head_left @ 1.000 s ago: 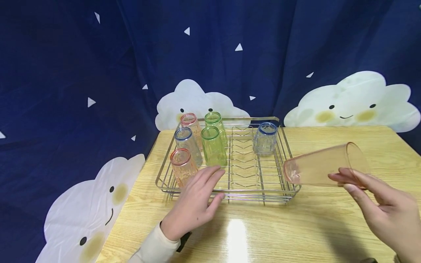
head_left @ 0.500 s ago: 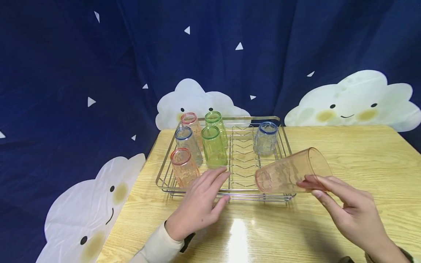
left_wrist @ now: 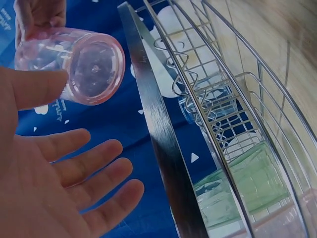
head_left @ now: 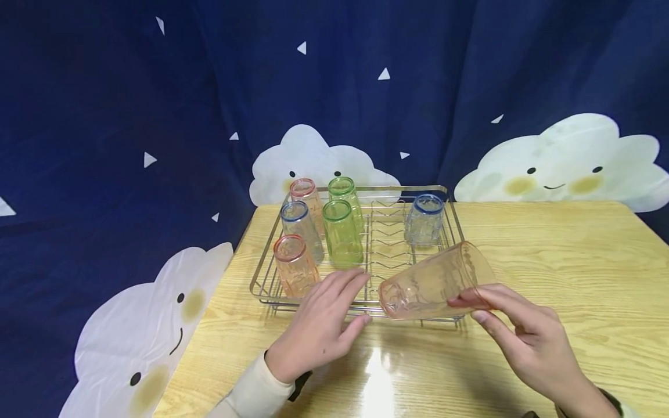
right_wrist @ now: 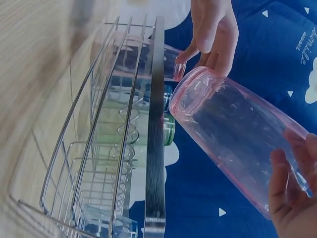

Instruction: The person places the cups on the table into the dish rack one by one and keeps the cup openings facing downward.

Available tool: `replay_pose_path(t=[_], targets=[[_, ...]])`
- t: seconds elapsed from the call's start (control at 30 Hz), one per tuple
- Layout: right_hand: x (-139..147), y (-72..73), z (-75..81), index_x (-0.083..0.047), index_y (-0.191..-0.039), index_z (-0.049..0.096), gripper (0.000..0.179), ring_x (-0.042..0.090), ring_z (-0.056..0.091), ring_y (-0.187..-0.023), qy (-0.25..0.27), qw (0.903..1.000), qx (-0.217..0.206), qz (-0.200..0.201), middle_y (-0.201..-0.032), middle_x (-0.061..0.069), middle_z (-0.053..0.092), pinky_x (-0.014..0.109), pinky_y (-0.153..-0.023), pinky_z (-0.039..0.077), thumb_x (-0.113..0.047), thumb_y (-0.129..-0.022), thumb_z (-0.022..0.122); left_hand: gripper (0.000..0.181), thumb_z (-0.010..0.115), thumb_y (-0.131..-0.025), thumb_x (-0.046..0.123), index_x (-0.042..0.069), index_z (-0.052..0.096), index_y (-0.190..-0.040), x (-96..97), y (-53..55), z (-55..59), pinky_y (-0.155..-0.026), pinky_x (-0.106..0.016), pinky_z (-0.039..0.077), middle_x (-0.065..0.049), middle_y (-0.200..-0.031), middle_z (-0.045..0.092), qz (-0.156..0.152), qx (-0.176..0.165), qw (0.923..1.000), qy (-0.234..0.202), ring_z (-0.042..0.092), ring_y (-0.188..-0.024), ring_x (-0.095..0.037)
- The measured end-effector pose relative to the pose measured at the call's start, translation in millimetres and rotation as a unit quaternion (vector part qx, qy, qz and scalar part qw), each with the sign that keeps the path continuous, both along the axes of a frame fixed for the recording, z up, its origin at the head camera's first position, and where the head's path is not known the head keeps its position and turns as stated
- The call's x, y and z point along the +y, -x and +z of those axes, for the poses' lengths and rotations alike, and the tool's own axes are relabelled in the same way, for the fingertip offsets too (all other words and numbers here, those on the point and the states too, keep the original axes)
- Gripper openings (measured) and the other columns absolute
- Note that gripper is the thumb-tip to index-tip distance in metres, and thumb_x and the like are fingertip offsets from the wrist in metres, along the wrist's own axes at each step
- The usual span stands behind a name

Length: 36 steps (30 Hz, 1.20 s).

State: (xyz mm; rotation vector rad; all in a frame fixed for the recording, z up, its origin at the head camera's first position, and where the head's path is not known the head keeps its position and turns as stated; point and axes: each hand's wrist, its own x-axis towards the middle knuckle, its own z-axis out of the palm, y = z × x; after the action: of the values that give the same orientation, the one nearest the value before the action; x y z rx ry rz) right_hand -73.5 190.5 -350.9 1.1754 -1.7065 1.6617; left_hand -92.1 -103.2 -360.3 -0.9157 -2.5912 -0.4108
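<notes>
My right hand point(head_left: 528, 342) pinches a clear orange-pink drinking glass point(head_left: 428, 284) near its wide rim, fingertips inside and thumb outside. The glass lies tilted in the air above the front right part of a wire dish rack point(right_wrist: 156, 129), its narrow base towards my left hand. My left hand point(head_left: 326, 319) is held palm inward with its fingers extended at the rack's front edge. In the left wrist view the glass base point(left_wrist: 95, 69) appears just beyond the left thumb, and contact cannot be told. An orange glass point(head_left: 297, 270) stands base up behind the left hand.
Base up on the rack's left side are two green glasses point(head_left: 343, 244), a blue-ringed glass point(head_left: 305, 232) and a pink glass point(head_left: 308, 200). Another blue-ringed glass point(head_left: 425, 223) stands at the back right. The rack rests on a wooden table point(head_left: 564, 249) before a dark blue curtain point(head_left: 334, 87).
My right hand has carried the orange-pink glass leftward, from beside the rack to over its front, bringing the base near my left hand. The left hand has shifted slightly right.
</notes>
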Motion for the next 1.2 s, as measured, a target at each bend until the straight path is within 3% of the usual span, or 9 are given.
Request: replay_pose_path(t=[0.2, 0.4, 0.67, 0.93, 1.03, 1.2], targets=[[-6.0, -1.1, -4.0, 0.019, -0.114, 0.061, 0.025, 0.014, 0.069, -0.112, 0.008, 0.9998, -0.018, 0.004, -0.115, 0.012, 0.073, 0.016, -0.099, 0.050, 0.018, -0.089, 0.055, 0.077, 0.066, -0.089, 0.052, 0.014, 0.038, -0.151, 0.9, -0.6, -0.3, -0.108, -0.043, 0.048, -0.003, -0.148, 0.052, -0.006, -0.031, 0.9994, 0.015, 0.050, -0.136, -0.021], [-13.6, -4.6, -8.3, 0.022, -0.115, 0.059, 0.025, 0.017, 0.065, -0.119, 0.025, 0.9988, -0.010, 0.041, -0.122, 0.016, 0.070, 0.020, -0.105, 0.048, 0.017, -0.090, 0.054, 0.088, 0.066, -0.089, 0.053, 0.013, 0.026, -0.156, 3.3, -2.1, -1.2, -0.109, -0.040, 0.048, -0.005, -0.144, 0.056, -0.016, -0.077, 0.9968, 0.018, 0.054, -0.132, -0.019], [-17.4, -6.0, -8.0, 0.026, -0.112, 0.055, 0.023, 0.021, 0.061, -0.124, 0.053, 0.9968, 0.007, 0.060, -0.119, 0.017, 0.071, 0.022, -0.109, 0.046, 0.017, -0.092, 0.053, 0.085, 0.072, -0.087, 0.045, 0.010, 0.033, -0.153, 3.7, -3.4, -1.1, -0.102, -0.040, 0.052, -0.007, -0.131, 0.066, -0.024, -0.048, 0.9984, -0.017, 0.063, -0.121, -0.020], [-22.0, -6.0, -8.2, 0.026, -0.112, 0.054, 0.023, 0.022, 0.067, -0.117, 0.065, 0.9936, 0.000, 0.093, -0.122, 0.021, 0.067, 0.024, -0.102, 0.052, 0.020, -0.091, 0.051, 0.079, 0.072, -0.086, 0.041, 0.009, 0.037, -0.149, -0.2, -3.2, 0.7, -0.107, -0.038, 0.049, -0.004, -0.136, 0.063, -0.038, -0.061, 0.9970, -0.029, 0.059, -0.126, -0.017], [-21.2, -6.1, -9.2, 0.024, -0.112, 0.056, 0.023, 0.019, 0.068, -0.114, 0.051, 0.9963, -0.008, 0.069, -0.119, 0.016, 0.069, 0.021, -0.100, 0.052, 0.019, -0.090, 0.053, 0.079, 0.073, -0.086, 0.039, 0.010, 0.037, -0.150, -2.5, -3.0, 2.6, -0.109, -0.039, 0.048, -0.003, -0.138, 0.061, -0.036, -0.067, 0.9963, -0.039, 0.057, -0.128, -0.018], [-17.4, -7.1, -13.2, 0.017, -0.108, 0.062, 0.021, 0.012, 0.069, -0.107, 0.022, 0.9991, -0.037, -0.005, -0.111, 0.006, 0.073, 0.014, -0.090, 0.053, 0.017, -0.087, 0.061, 0.080, 0.073, -0.085, 0.036, 0.013, 0.035, -0.152, -6.3, -3.6, 5.0, -0.110, -0.039, 0.047, -0.003, -0.143, 0.057, -0.027, -0.078, 0.9946, -0.063, 0.055, -0.131, -0.018]])
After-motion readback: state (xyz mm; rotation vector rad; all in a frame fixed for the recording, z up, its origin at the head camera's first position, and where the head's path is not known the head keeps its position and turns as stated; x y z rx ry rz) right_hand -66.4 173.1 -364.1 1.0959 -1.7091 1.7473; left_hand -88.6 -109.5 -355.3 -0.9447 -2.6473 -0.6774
